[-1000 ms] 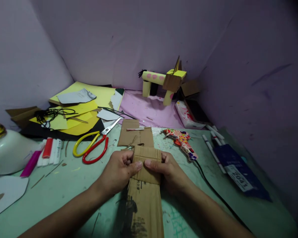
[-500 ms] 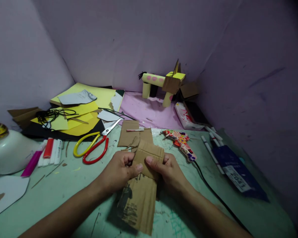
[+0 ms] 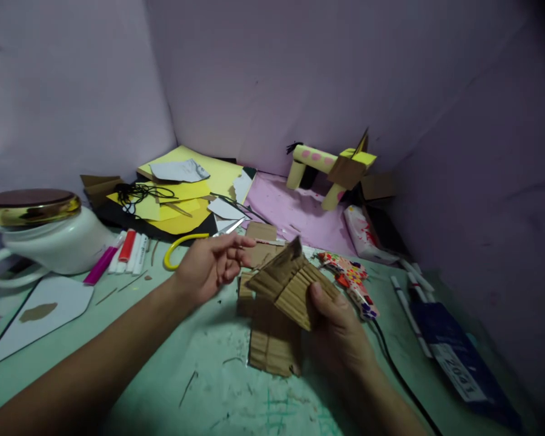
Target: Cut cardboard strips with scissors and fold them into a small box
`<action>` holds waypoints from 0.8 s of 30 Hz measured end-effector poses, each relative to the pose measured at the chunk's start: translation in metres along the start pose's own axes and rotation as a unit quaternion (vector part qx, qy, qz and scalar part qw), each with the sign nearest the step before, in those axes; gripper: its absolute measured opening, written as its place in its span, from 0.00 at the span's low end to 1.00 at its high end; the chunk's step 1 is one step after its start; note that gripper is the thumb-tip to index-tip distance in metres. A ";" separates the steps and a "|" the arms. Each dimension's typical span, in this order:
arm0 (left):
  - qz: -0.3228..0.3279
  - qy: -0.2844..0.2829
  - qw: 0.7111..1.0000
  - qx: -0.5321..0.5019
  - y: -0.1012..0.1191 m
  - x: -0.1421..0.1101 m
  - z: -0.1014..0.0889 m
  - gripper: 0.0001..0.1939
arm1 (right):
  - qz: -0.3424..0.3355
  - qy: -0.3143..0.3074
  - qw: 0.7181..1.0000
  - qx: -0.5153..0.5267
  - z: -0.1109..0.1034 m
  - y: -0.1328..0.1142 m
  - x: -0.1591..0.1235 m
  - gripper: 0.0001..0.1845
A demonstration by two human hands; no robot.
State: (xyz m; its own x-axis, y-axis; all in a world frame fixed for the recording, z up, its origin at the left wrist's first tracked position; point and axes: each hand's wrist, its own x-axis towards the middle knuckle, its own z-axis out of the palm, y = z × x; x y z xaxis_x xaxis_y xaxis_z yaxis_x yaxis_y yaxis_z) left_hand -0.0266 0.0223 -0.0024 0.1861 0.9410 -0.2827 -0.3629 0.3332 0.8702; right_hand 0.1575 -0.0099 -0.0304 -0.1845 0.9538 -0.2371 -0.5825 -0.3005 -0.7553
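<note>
Dim, cool light: the wall [image 3: 72, 72] left of the fingers [image 3: 236, 241] looks palest, shadow covers the cardboard [image 3: 275, 339] below them, and blackness fills the view's corner far above and right.

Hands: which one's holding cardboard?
The right hand, gripping the ridged cardboard piece; the left hand is half open, nothing visible in its grasp.

On the green tabletop [image 3: 186, 357], a white pot [image 3: 68, 245] and markers [image 3: 128, 251] are set at left, paper sheets [image 3: 188, 232] are piled farther back, and a floral glue gun [image 3: 355, 280] is laid at right.
</note>
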 end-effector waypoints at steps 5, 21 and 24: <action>0.036 -0.082 0.995 0.051 -0.021 -0.013 0.022 0.16 | -0.017 0.058 0.996 0.066 0.001 0.007 0.004 0.12; 0.040 -0.078 0.979 0.185 -0.012 -0.012 0.013 0.08 | 0.098 -0.110 0.977 -0.155 -0.017 0.002 0.001 0.15; 0.018 -0.084 0.978 0.192 -0.013 -0.012 0.014 0.09 | 0.169 -0.141 0.967 -0.128 -0.016 -0.001 0.000 0.18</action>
State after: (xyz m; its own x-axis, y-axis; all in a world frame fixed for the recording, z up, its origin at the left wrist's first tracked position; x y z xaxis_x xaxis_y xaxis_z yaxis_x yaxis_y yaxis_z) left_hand -0.0108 0.0061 -0.0049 0.3392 0.9178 -0.2063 -0.0080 0.2222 0.9750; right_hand 0.1705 -0.0100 -0.0392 -0.5593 0.7527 -0.3475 -0.2436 -0.5499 -0.7989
